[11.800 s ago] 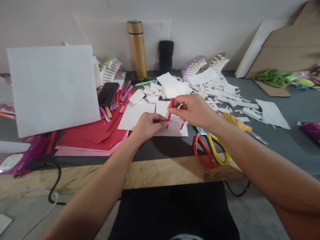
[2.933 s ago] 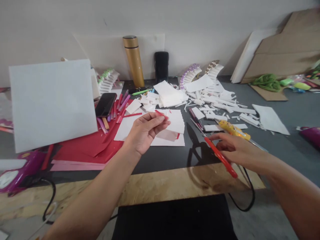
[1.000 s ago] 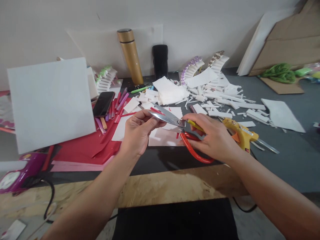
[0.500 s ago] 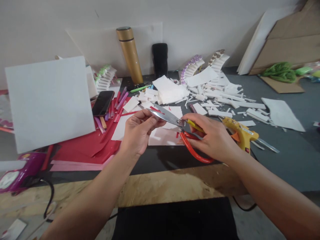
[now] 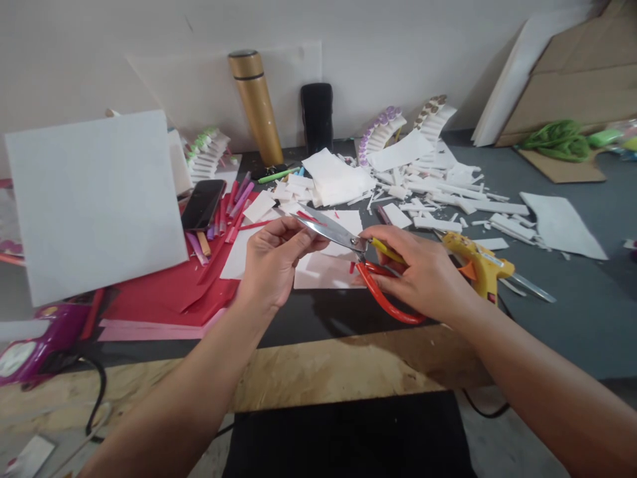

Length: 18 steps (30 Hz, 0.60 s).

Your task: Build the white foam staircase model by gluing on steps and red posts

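Note:
Red-handled scissors [image 5: 334, 231] are gripped in my right hand [image 5: 423, 269], their blades pointing left. A yellow stick-like piece [image 5: 388, 251] shows beneath my right fingers; whether it belongs to the scissors is unclear. My left hand [image 5: 276, 265] is closed, thumb against fingers, right at the blade tips. A thin red paper strip [image 5: 309, 216] shows at those fingertips beside the blades, its end partly hidden. Under both hands lie white paper sheets [image 5: 323, 275] with small red scraps on them. A yellow glue gun [image 5: 478, 262] rests just right of my right hand.
White offcuts [image 5: 448, 199] are heaped behind my hands. Red sheets [image 5: 164, 292], rolled paper sticks [image 5: 242, 199] and a phone [image 5: 203, 204] lie left. A gold flask [image 5: 257, 109] and a black case [image 5: 317, 116] stand by the wall. A large white board [image 5: 97, 206] tilts at far left.
Hardly anything differs. Both hands and the scissors keep nearly the same pose, while the whole view has shifted very slightly.

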### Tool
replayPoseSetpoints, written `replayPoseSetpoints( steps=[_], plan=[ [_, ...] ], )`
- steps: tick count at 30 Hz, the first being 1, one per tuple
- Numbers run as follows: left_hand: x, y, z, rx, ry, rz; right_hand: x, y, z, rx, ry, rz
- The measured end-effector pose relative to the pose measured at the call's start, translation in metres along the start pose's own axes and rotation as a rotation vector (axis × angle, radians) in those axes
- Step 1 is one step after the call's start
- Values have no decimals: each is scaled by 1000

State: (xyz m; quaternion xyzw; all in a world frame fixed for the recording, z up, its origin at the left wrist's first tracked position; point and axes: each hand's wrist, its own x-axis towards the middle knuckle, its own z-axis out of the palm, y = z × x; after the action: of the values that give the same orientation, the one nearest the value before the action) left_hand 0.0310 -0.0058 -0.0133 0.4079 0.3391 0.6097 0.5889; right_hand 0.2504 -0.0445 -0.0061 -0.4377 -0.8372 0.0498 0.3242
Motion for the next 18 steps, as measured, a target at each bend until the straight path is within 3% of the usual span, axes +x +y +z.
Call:
replayPoseSetpoints(
  steps=[18],
  plan=[
    [-1,2,2,41,4,7,-1,3,-1,-8,7,7]
  ],
)
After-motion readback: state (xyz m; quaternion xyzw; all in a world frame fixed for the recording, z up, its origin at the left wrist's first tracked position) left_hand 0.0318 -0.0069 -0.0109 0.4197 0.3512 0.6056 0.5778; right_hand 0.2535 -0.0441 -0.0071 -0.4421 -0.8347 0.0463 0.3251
